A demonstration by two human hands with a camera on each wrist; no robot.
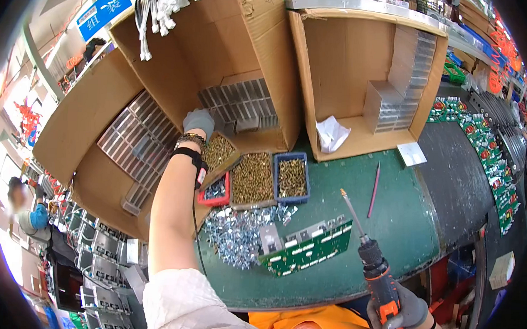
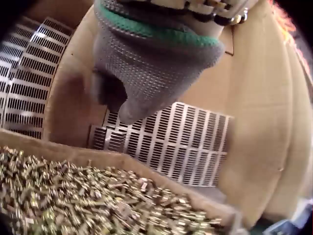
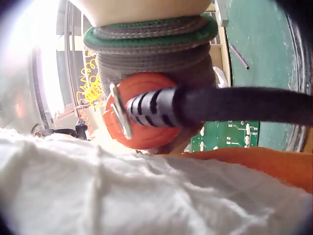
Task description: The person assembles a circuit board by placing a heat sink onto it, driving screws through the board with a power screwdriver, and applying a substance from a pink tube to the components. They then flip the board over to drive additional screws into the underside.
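Observation:
My gloved left hand (image 1: 199,122) reaches into the middle cardboard box, above a bin of brass-coloured screws (image 1: 219,152). In the left wrist view its fingers (image 2: 137,105) point down over finned metal heat sinks (image 2: 190,142), with a gap beside the thumb and nothing visible in it. Low at the right, my gloved right hand (image 1: 410,306) grips an orange and black electric screwdriver (image 1: 382,284), its long bit aimed up and away. The driver's orange end and black cable (image 3: 234,104) show in the right wrist view. A green circuit board (image 1: 307,251) stands on edge between the hands.
Loose silvery clips (image 1: 234,237) are heaped left of the board. Behind them are a red bin (image 1: 224,189), another screw bin and a blue bin (image 1: 306,196). Cardboard boxes (image 1: 338,62) line the back; a purple pen (image 1: 374,190) lies at right.

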